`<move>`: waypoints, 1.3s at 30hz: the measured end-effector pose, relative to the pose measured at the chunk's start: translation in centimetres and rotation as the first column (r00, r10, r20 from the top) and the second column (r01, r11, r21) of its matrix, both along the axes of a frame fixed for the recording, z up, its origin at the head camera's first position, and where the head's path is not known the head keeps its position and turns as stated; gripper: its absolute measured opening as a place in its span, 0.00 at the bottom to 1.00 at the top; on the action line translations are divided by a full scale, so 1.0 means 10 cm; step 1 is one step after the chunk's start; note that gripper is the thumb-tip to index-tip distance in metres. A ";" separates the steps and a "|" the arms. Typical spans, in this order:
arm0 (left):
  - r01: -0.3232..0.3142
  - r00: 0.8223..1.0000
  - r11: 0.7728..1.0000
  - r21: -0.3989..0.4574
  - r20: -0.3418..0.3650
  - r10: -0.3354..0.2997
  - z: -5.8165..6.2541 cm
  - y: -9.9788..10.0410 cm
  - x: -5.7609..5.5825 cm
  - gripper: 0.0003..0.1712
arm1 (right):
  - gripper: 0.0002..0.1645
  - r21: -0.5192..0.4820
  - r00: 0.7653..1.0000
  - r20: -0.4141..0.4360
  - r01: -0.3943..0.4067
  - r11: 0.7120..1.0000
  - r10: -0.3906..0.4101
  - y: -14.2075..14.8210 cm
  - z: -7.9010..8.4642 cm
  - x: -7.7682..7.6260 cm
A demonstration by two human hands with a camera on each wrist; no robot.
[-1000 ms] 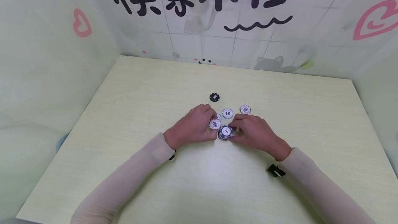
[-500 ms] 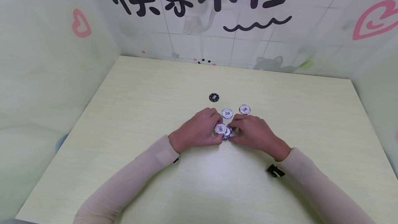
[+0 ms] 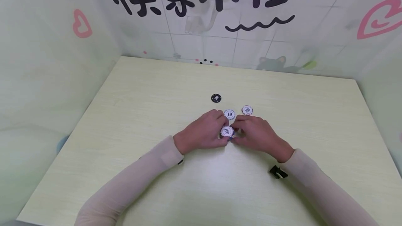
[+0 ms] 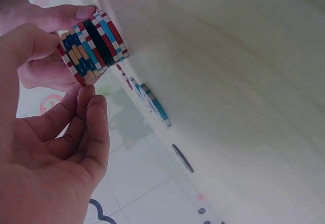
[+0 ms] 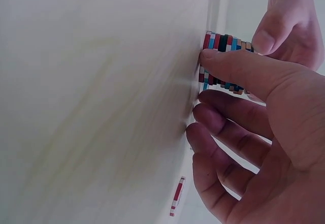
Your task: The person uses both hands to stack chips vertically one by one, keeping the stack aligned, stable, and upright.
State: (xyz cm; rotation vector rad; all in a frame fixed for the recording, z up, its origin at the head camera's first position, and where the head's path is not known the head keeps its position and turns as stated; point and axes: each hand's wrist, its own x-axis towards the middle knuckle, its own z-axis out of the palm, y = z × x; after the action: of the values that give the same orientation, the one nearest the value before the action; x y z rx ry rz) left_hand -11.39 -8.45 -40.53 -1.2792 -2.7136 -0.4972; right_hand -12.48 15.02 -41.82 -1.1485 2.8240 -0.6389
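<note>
A stack of poker chips stands upright on the table, with red, blue, black and tan-striped edges. My left hand pinches a white 100 poker chip with a red-striped edge, lying flat on the stack's top. At the stack's right side, my right hand grips the lower chips between thumb and fingers. In the right wrist view its other fingers curl loosely beside the tabletop. The top chip covers the blue chip beneath it in the head view.
Behind the stack lie a white 10 chip, a white 100 chip and, farther back, a black 100 chip. Printed walls border the pale wooden table at the back and sides.
My left hand has moved right and slightly toward me, bringing the white 100 chip from beside the stack onto its top. The right hand has stayed in place.
</note>
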 end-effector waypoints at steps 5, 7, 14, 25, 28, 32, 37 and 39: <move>-0.002 1.000 1.000 -0.009 -0.004 0.002 0.01 0.01 0.01 0.15 | 0.18 0.006 1.000 0.018 0.004 1.000 -0.004 0.00 0.02 0.00; -0.007 1.000 1.000 -0.018 -0.003 0.007 0.01 0.01 0.01 0.16 | 0.18 0.009 1.000 0.022 0.006 1.000 -0.006 0.00 0.02 0.00; -0.011 1.000 0.999 -0.035 -0.014 0.011 0.03 -0.02 0.02 0.20 | 0.19 0.025 1.000 0.023 0.011 1.000 -0.011 0.00 0.03 0.01; -0.061 0.989 0.991 -0.119 0.127 0.076 0.14 -0.16 -0.06 0.26 | 0.18 0.027 1.000 -0.006 0.005 1.000 -0.005 -0.01 0.01 0.02; -0.087 0.985 0.985 -0.151 0.136 0.108 0.15 -0.17 -0.14 0.25 | 0.20 0.042 1.000 -0.002 0.008 0.999 -0.008 -0.01 0.02 0.01; -0.117 0.982 0.975 -0.189 0.128 0.142 0.14 -0.19 -0.24 0.26 | 0.21 0.045 1.000 -0.001 0.006 0.999 -0.006 -0.02 0.02 0.02; -0.144 0.978 0.961 -0.235 0.112 0.174 0.10 -0.18 -0.35 0.26 | 0.20 0.043 1.000 -0.009 0.002 0.999 -0.002 -0.02 0.02 0.01; -0.153 0.974 0.954 -0.259 0.122 0.189 0.08 -0.16 -0.39 0.25 | 0.20 0.044 1.000 -0.012 0.002 0.999 -0.002 -0.02 0.01 0.01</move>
State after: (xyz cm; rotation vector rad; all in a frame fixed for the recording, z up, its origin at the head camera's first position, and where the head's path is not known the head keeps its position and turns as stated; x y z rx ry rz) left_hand -15.25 -10.09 -39.71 -1.0778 -3.0551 -0.2469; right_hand -12.39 14.84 -41.71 -1.1467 2.8341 -0.5695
